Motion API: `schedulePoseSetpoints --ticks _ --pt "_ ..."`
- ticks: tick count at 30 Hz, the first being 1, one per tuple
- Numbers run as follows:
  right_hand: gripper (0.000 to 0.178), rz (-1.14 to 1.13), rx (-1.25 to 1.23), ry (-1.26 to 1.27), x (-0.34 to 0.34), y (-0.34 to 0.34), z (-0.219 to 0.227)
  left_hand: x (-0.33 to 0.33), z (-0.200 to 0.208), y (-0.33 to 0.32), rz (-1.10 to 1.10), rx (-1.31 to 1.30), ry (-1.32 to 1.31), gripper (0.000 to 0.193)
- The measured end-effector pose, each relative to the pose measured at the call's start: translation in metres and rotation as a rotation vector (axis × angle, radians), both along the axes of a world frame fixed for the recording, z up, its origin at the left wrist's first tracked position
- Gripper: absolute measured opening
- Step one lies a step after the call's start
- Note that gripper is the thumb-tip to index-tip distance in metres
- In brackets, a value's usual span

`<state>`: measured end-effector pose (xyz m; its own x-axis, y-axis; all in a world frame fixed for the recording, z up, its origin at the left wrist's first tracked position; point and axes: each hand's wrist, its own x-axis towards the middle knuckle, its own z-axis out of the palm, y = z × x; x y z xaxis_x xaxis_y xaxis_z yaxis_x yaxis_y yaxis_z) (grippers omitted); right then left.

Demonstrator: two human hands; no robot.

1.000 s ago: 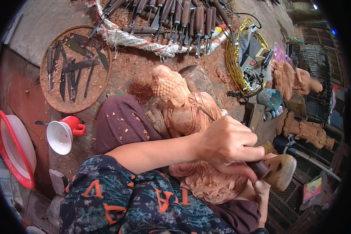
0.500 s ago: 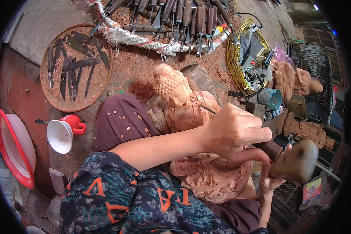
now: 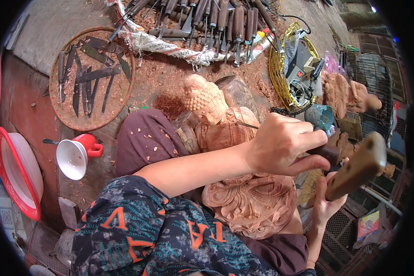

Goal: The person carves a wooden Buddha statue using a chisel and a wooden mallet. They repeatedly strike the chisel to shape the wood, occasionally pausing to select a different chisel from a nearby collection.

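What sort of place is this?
Most likely a wood-carving workshop: a carved wooden figure before the person, many wooden-handled chisels heaped beyond it, and reddish shavings strewn over the floor.

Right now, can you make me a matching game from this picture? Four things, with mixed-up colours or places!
Things:
1. Mug
2. Chisel
3. Mallet
4. Dark blades

Matches:
A. Held in the right hand
B. Lying in the round tray
C. Red outside, white inside
D. Held in the left hand

Right pairs: 1-C, 2-D, 3-A, 4-B
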<state>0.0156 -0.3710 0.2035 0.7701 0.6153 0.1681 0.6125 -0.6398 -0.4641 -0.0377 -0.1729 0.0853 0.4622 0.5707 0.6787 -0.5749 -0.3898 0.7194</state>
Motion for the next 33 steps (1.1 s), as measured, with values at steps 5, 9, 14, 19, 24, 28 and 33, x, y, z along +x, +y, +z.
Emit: schedulePoseSetpoints --ticks 5,9,14,19,24,28,33 --pt "0.031 -0.042 -0.036 -0.038 0.000 0.006 -0.004 0.001 0.000 0.005 0.015 -0.052 0.050 0.042" --pt "0.052 0.020 -0.041 0.016 0.008 0.001 -0.007 0.004 0.000 0.006 0.108 -0.076 0.060 0.038" --pt "0.029 -0.093 0.025 0.102 -0.001 -0.005 -0.013 -0.004 0.011 0.001 0.225 0.104 0.032 0.042" --pt "0.029 -0.007 0.018 0.096 -0.001 -0.003 -0.013 -0.005 0.004 -0.008 0.058 0.028 0.042 0.045" --pt "0.070 -0.062 0.091 0.139 -0.006 0.003 -0.011 -0.007 0.005 -0.005 0.023 -0.058 0.022 0.041" --pt "0.060 -0.088 0.170 0.143 -0.013 0.015 -0.004 -0.008 0.003 -0.001 -0.026 -0.118 -0.011 0.039" --pt "0.028 0.111 -0.011 -0.007 0.000 -0.013 -0.015 -0.006 -0.002 0.000 -0.002 -0.103 -0.027 0.040"
